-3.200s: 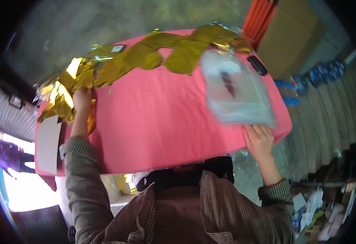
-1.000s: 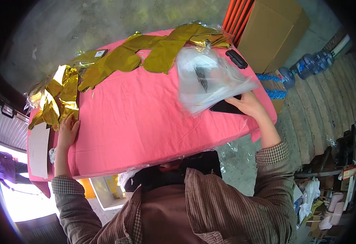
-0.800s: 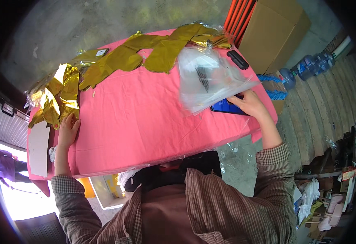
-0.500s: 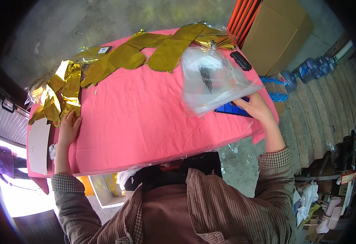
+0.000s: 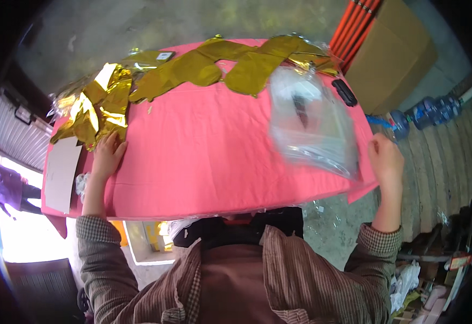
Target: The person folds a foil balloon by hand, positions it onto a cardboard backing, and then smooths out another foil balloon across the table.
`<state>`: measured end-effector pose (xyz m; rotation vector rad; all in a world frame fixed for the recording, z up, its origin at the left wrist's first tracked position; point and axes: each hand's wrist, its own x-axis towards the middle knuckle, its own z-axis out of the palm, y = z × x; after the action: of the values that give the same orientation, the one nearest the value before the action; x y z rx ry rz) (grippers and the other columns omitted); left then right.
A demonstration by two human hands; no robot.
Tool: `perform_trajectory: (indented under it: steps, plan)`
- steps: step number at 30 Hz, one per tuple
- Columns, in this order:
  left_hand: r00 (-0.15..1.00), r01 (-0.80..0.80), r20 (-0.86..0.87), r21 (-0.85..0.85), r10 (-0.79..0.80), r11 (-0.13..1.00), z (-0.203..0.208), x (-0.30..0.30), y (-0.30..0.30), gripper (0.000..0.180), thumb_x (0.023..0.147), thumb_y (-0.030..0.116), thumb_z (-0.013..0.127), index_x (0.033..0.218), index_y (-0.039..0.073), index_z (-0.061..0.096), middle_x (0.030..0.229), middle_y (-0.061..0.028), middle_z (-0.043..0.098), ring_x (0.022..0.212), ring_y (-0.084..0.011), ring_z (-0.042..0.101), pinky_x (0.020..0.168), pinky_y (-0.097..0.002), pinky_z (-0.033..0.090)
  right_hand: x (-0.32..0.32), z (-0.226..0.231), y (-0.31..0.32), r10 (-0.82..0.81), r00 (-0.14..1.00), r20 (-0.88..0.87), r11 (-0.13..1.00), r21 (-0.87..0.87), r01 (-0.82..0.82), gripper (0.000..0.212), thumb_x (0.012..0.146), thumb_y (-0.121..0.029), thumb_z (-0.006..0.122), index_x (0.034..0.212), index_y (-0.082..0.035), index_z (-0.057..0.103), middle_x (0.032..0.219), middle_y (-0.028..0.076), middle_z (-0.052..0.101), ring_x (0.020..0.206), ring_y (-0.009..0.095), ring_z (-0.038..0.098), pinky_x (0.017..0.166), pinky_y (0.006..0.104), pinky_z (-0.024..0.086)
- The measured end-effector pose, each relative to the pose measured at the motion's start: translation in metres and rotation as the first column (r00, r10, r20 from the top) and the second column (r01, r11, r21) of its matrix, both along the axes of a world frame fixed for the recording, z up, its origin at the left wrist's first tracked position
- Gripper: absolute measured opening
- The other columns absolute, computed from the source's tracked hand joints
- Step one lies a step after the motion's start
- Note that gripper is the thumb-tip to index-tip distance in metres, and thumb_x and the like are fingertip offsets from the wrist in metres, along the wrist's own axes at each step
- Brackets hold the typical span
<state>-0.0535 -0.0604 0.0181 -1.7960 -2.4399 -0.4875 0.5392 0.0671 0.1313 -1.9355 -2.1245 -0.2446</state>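
A crumpled pile of shiny gold foil balloons [image 5: 106, 102] lies at the table's left end. My left hand [image 5: 108, 154] rests at its near edge, fingers apart, touching the foil's lower rim. At the right edge of the pink-covered table [image 5: 203, 156] is my right hand [image 5: 385, 154], its fingers curled in; whether anything is inside them is hidden. To its left lies a stack of clear plastic bags [image 5: 317, 129], its near part blurred by motion. More flat gold foil balloons [image 5: 192, 65] spread along the far edge.
A black oblong object [image 5: 344, 92] lies near the far right corner. White card [image 5: 63, 175] sits at the left end. Beyond the right side stand a large cardboard box [image 5: 398, 54], orange poles [image 5: 353, 32] and blue water bottles [image 5: 435, 110]. A person [image 5: 12, 186] stands far left.
My right hand has come out from under the bags' edge and moved right to the table's edge. The bags have settled toward me, and the blue object beneath no longer shows. The view has shifted.
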Motion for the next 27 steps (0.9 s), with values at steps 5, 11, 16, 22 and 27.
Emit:
perform_trajectory:
  steps: [5, 11, 16, 22, 27]
  plan:
    - [0.997, 0.022, -0.076, 0.090, -0.015, 0.996, 0.000, 0.004, -0.004, 0.051, 0.079, 0.035, 0.064, 0.115, 0.002, 0.054, 0.109, -0.0144, 0.058, 0.104, -0.0314, 0.053, 0.087, -0.0394, 0.042, -0.042, 0.002, -0.009, 0.202, 0.969, -0.145, 0.978, -0.029, -0.208, 0.014, 0.080, -0.017, 0.060, 0.088, -0.005, 0.060, 0.073, 0.013, 0.063, 0.068, 0.030, 0.063, 0.061, 0.0378, 0.048]
    - [0.994, -0.010, 0.110, -0.028, 0.013, 1.000, 0.043, 0.037, -0.035, 0.035, 0.073, 0.030, 0.070, 0.087, 0.000, 0.057, 0.090, -0.0145, 0.060, 0.086, -0.0305, 0.057, 0.074, -0.0375, 0.045, -0.103, -0.027, -0.021, 0.552, 0.796, -0.248, 0.816, -0.036, -0.577, 0.017, 0.079, -0.017, 0.062, 0.086, -0.002, 0.059, 0.079, 0.011, 0.063, 0.068, 0.028, 0.062, 0.059, 0.0362, 0.048]
    - [0.959, -0.025, 0.275, -0.150, 0.066, 0.988, 0.050, 0.035, -0.056, 0.024, 0.075, 0.018, 0.066, 0.087, -0.001, 0.059, 0.092, -0.0142, 0.061, 0.086, -0.0307, 0.059, 0.075, -0.0371, 0.047, -0.151, -0.046, -0.024, 0.730, 0.648, -0.217, 0.652, -0.065, -0.755, 0.017, 0.077, -0.017, 0.064, 0.083, -0.003, 0.058, 0.076, 0.010, 0.059, 0.067, 0.029, 0.061, 0.059, 0.0375, 0.048]
    - [0.972, 0.233, -0.010, -0.024, -0.234, 0.972, 0.037, 0.019, -0.059, 0.015, 0.079, 0.009, 0.059, 0.090, -0.002, 0.059, 0.097, -0.0146, 0.062, 0.091, -0.0316, 0.058, 0.078, -0.0374, 0.048, -0.207, -0.071, -0.017, 0.803, 0.475, -0.359, 0.498, -0.032, -0.866, 0.016, 0.077, -0.018, 0.063, 0.079, -0.004, 0.056, 0.078, 0.009, 0.057, 0.071, 0.029, 0.060, 0.059, 0.0392, 0.047]
    - [0.941, 0.266, -0.214, -0.020, -0.264, 0.964, 0.027, 0.014, -0.058, 0.012, 0.082, 0.011, 0.057, 0.090, 0.002, 0.056, 0.087, -0.0120, 0.059, 0.088, -0.0305, 0.057, 0.075, -0.0394, 0.048, -0.235, -0.102, -0.013, 0.874, 0.409, -0.263, 0.446, 0.102, -0.889, 0.012, 0.075, -0.015, 0.063, 0.077, -0.006, 0.056, 0.080, 0.007, 0.056, 0.075, 0.026, 0.058, 0.065, 0.0378, 0.046]
